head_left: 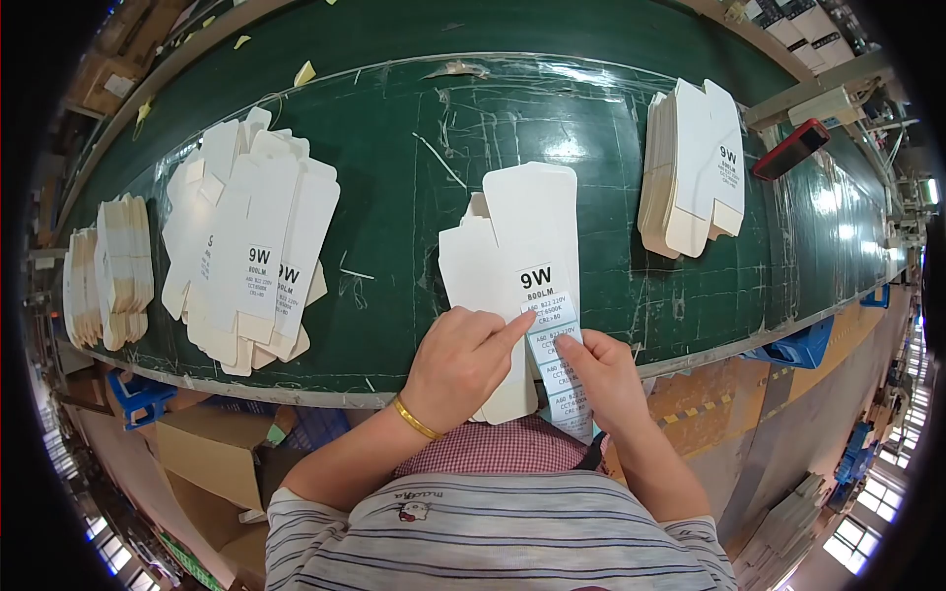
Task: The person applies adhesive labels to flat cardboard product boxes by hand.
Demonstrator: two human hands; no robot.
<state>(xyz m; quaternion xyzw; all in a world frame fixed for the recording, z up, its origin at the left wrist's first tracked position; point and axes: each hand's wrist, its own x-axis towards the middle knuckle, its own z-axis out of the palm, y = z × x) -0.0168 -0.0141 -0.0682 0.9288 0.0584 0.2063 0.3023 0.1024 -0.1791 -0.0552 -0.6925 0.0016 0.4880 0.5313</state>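
Observation:
A flat white carton printed "9W 800LM" (533, 222) lies in front of me, on top of other flat cartons (463, 258). Across its lower part runs a strip of pale blue-backed labels (559, 371) with small black print. My left hand (461, 362) has its index fingertip on the upper left corner of the top label, against the carton; its other fingers are curled and partly hidden. My right hand (603, 372) grips the strip at its right edge, thumb on top. The strip's lower end hangs towards my lap.
On the green table (384, 236), flat carton stacks lie at left (258, 227), far left (123, 271) and right (695, 163). A red phone-like object (791, 150) is beside the right stack. Below the table edge are an open cardboard box (209, 455) and a blue stool (803, 340).

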